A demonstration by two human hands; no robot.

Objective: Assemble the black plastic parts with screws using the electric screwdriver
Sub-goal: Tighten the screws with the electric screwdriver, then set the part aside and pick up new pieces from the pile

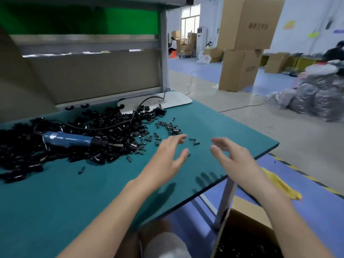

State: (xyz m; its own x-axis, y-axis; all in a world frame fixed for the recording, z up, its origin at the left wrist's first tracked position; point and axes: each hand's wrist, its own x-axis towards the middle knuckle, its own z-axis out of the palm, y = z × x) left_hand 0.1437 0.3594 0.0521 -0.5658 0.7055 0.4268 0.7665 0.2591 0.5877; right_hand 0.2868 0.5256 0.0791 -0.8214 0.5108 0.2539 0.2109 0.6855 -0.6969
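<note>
Fingers (pixel 176 139) of the left hand (pixel 165 159) and right hand (pixel 236 161) were loosely spread, holding nothing above the green table (pixel 93 192) near scattered screws (pixel 167 125), while the electric screwdriver (pixel 70 139) lay on the heap of black plastic parts (pixel 104 123) to their left.

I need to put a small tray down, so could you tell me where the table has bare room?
Bare mat lies between the pile of black parts and the front edge, left of the left hand. Another patch lies beyond the right hand, right of the screws. Left and back are crowded: parts, electric screwdriver, white board.
</note>
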